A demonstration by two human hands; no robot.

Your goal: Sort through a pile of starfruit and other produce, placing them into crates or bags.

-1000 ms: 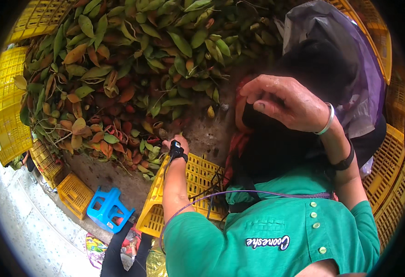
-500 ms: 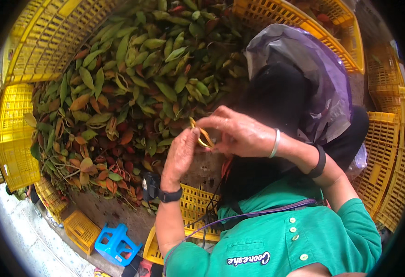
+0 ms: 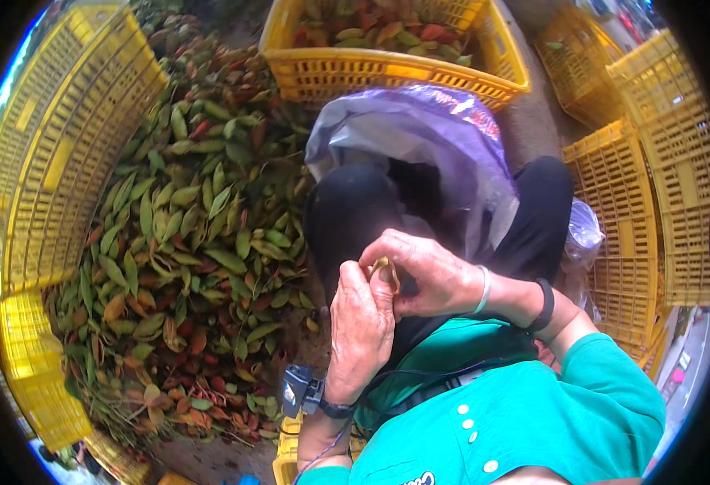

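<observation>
Both hands met in front of the person's chest, fingertips pinched together on a small yellowish piece [image 3: 385, 269] that was too small to identify. The left hand [image 3: 361, 327], with a watch [image 3: 302, 391] strapped at its wrist, pressed up against the right hand [image 3: 432, 273], which wore a white bracelet [image 3: 483, 289] and a black band [image 3: 543, 305]. Just beyond the hands lay a purple plastic bag [image 3: 420, 141] over dark cloth. To the left spread a heap of green and reddish leaves and fruit [image 3: 185, 267], ringed by yellow plastic crates [image 3: 56, 153]; another crate [image 3: 387, 69] stood behind the bag.
</observation>
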